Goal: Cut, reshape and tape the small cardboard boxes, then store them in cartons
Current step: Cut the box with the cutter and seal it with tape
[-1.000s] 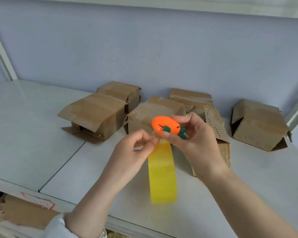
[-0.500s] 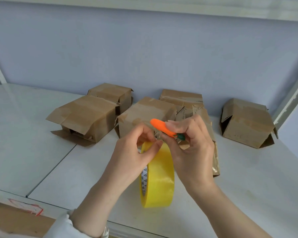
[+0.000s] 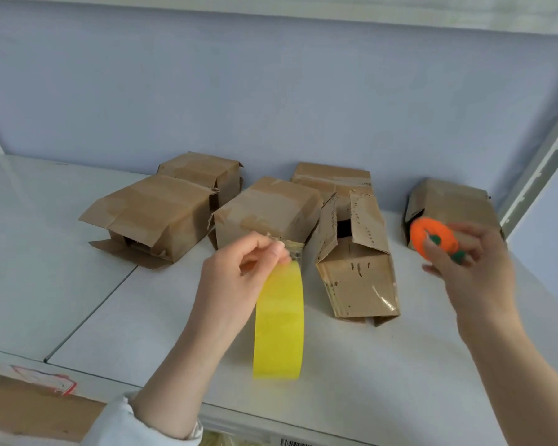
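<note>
Left hand (image 3: 239, 278) pinches the tape end (image 3: 295, 249), roll (image 3: 279, 320) below it; right hand (image 3: 474, 265) grips a cutter (image 3: 432, 236); that loose end may fold and stick to itself.

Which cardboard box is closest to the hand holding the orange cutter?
The far-right box, set apart from the others; the right hand with the orange cutter overlaps it in view, while the rest lie further left.

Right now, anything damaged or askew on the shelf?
Yes. The nearest box has a ragged, perforated flap standing open and wrinkled clear tape at its near end; the left box has flaps splayed on the shelf. Nothing spilled.
</note>
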Action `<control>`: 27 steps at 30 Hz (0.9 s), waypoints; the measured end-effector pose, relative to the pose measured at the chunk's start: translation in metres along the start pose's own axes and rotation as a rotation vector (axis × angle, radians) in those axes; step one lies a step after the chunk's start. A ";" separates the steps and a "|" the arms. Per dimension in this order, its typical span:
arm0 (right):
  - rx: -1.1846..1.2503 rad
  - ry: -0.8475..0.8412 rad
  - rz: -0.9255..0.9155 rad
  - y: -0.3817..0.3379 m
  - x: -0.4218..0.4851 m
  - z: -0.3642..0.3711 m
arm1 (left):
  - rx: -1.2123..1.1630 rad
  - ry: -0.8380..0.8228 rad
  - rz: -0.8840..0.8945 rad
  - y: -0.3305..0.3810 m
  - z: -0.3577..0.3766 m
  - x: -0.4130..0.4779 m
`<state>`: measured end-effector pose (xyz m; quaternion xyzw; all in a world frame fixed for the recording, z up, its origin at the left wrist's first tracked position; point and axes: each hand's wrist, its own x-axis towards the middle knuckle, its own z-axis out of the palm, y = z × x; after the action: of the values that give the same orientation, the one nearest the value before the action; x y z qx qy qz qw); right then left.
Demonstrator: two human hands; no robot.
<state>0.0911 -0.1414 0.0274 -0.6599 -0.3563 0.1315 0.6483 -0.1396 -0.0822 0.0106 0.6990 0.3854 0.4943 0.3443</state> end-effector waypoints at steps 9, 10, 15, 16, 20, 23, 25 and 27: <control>-0.768 -0.215 0.254 0.084 0.000 -0.022 | -0.063 0.107 -0.019 0.006 0.009 -0.004; -0.780 -0.203 0.220 0.080 0.000 -0.024 | -0.068 0.124 -0.029 0.006 0.010 -0.005; -0.497 -0.146 -0.616 0.011 -0.016 0.005 | -0.080 0.203 -0.062 0.012 0.015 -0.006; -0.545 -0.218 -0.766 0.003 -0.014 0.018 | -0.086 0.214 -0.071 0.014 0.016 -0.006; -0.876 -0.459 -0.965 0.005 -0.001 0.047 | -0.139 0.249 -0.091 0.026 0.015 0.000; -0.919 -0.510 -0.847 0.020 0.006 0.021 | -0.200 0.244 -0.110 0.045 0.015 0.009; -0.894 -0.531 -0.747 0.019 0.010 0.003 | -0.267 0.206 -0.131 0.062 0.018 0.023; -0.901 -0.640 -0.613 0.017 0.013 -0.007 | -0.308 0.146 -0.131 0.079 0.027 0.042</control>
<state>0.1101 -0.1370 0.0160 -0.6640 -0.7259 -0.0324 0.1764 -0.0889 -0.0847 0.0895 0.5738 0.3740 0.5732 0.4499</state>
